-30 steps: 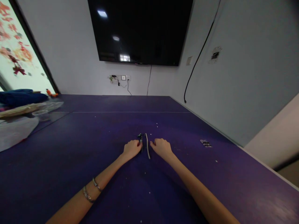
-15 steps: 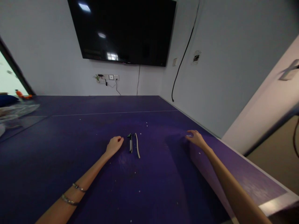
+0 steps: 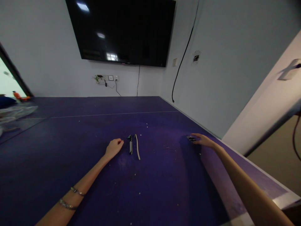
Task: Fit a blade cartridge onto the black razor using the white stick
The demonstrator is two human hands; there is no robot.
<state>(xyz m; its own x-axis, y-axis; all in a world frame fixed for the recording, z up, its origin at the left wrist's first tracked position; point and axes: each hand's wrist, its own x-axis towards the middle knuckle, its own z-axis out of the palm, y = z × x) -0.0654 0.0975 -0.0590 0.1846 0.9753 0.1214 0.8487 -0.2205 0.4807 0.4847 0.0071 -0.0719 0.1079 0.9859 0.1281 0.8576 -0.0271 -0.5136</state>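
Observation:
My left hand (image 3: 114,148) rests on the purple tabletop (image 3: 155,182) with its fingers curled in, and nothing shows in it. Just right of it lies a razor (image 3: 130,147) with a dark head and a grey-and-black handle, apart from the fingers. Beside the razor is a slim, slightly curved off-white stick (image 3: 137,147), whose kind I cannot make out. Farther right, my right hand (image 3: 204,140) is low over the table, its thumb and fingers around a small dark, shiny object (image 3: 191,138). That object is too small to name.
A wall-mounted television (image 3: 124,31) hangs beyond the table, above sockets (image 3: 110,78) with wires. A black cable (image 3: 182,59) dangles down the right wall. Clear plastic bags (image 3: 20,112) and an orange item (image 3: 20,96) lie at the far left. White specks dot the tabletop.
My right hand has moved right and turned, and the small dark object at its fingertips shows more plainly. My left hand, the razor and the stick stay in place; the view shifts slightly.

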